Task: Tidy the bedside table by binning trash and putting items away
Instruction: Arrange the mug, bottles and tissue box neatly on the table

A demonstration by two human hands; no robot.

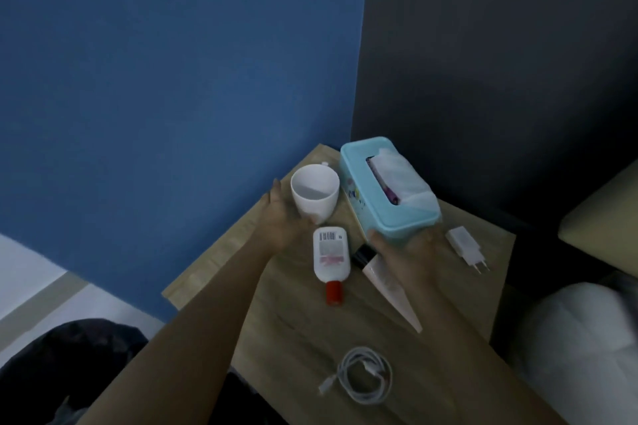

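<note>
On the wooden bedside table my left hand grips a white cup from its near left side. My right hand holds the near end of a light blue tissue box, which is tilted up with a white tissue showing in its slot. Between the hands lies a white bottle with a red cap. A white tube with a black cap lies partly under my right hand. A white charger plug rests to the right. A coiled white cable lies near the front.
A blue wall stands behind the table on the left and a dark headboard on the right. White bedding lies at the right edge. A dark bag or cloth fills the lower left, beside pale floor.
</note>
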